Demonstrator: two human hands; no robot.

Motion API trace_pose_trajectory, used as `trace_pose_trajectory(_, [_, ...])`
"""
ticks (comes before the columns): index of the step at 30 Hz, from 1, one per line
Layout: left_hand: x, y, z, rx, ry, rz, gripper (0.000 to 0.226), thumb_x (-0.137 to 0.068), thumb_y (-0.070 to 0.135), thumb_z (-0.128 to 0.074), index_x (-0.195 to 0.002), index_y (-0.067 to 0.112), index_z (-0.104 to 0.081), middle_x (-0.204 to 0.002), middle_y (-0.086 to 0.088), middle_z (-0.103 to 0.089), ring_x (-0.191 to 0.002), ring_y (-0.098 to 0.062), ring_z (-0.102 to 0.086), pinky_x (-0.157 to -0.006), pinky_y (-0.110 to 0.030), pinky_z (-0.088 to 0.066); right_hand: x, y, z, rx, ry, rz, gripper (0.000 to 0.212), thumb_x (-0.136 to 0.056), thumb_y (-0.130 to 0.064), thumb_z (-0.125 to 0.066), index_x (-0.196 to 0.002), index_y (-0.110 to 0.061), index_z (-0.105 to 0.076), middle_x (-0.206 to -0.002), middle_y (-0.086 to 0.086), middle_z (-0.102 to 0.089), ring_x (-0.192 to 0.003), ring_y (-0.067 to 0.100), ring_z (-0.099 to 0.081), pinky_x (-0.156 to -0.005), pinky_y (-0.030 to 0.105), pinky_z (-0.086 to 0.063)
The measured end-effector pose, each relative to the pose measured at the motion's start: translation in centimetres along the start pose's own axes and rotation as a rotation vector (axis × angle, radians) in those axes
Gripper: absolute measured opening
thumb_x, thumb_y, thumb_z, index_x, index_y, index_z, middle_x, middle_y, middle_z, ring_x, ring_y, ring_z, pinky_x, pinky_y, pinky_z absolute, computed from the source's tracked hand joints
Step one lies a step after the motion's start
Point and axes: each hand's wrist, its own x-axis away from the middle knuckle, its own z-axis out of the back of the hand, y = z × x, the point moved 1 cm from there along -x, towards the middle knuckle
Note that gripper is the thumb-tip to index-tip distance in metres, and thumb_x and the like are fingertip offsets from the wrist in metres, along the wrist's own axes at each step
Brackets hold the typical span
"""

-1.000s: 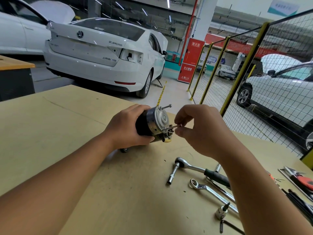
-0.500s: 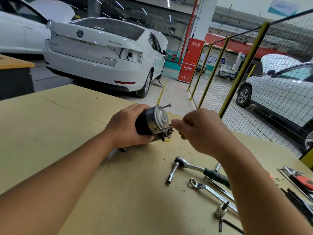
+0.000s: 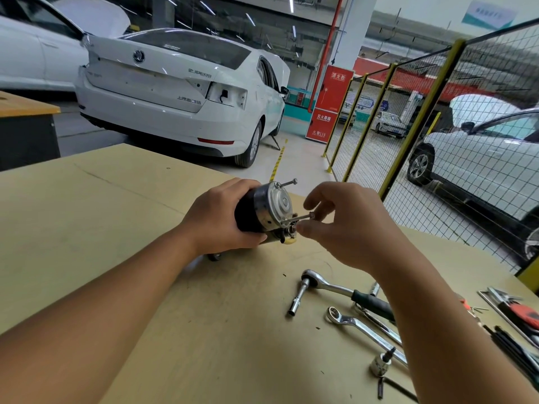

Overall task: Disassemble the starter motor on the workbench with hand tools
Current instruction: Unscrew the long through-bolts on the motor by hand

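The starter motor (image 3: 267, 207), black body with a silver end cap, lies on its side on the tan workbench (image 3: 87, 228). My left hand (image 3: 217, 221) grips its body from the left. Two long through bolts stick out of the end cap: an upper bolt (image 3: 287, 183) and a lower bolt (image 3: 297, 218). My right hand (image 3: 344, 225) pinches the head of the lower bolt between thumb and fingers, just right of the cap. The motor's far end is hidden behind my left hand.
On the bench to the right lie a ratchet with socket (image 3: 329, 288), a combination wrench (image 3: 364, 326), a loose socket (image 3: 380, 365) and a tool tray (image 3: 513, 310). A yellow-framed mesh fence (image 3: 420, 118) stands behind the bench's right side. White cars are parked beyond.
My right hand's fingers have shifted on the lower bolt, and more of its shank shows out of the end cap than half a second ago. My left hand and the motor stayed put.
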Motion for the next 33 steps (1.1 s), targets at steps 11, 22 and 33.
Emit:
trace_pose_trajectory(11, [-0.1,-0.2,-0.1,0.001,0.013,-0.014,0.084,-0.055,0.059,-0.076,-0.132,0.030,-0.060,-0.122,0.013,-0.065,-0.108,-0.016,-0.064,-0.090,-0.043,-0.055,0.0,-0.1,0.0,0.044,-0.015,-0.014,0.030,-0.088,-0.053,-0.072,-0.082,-0.024,-0.069,-0.078,-0.008,-0.067,-0.077,0.013,-0.063,-0.071,0.040,-0.057])
trace_pose_trajectory(22, [0.0,-0.2,-0.2,0.011,0.037,-0.044,0.081,-0.056,0.056,-0.078,-0.132,0.034,-0.059,-0.121,0.016,-0.065,-0.106,-0.012,-0.064,-0.089,-0.040,-0.056,0.0,0.0,0.2,-0.019,0.025,0.018,0.024,-0.083,-0.048,-0.079,-0.084,-0.026,-0.068,-0.080,-0.012,-0.067,-0.079,0.010,-0.063,-0.072,0.040,-0.057])
trace_pose_trajectory(33, [-0.1,-0.7,-0.4,-0.004,0.053,-0.073,0.080,-0.056,0.054,-0.080,-0.130,0.040,-0.057,-0.117,0.024,-0.062,-0.100,-0.004,-0.061,-0.085,-0.031,-0.056,-0.2,0.7,-1.2,-0.379,0.100,0.008,0.016,-0.079,-0.014,-0.085,-0.073,-0.024,-0.073,-0.065,-0.007,-0.069,-0.061,0.004,-0.062,-0.058,0.021,-0.049])
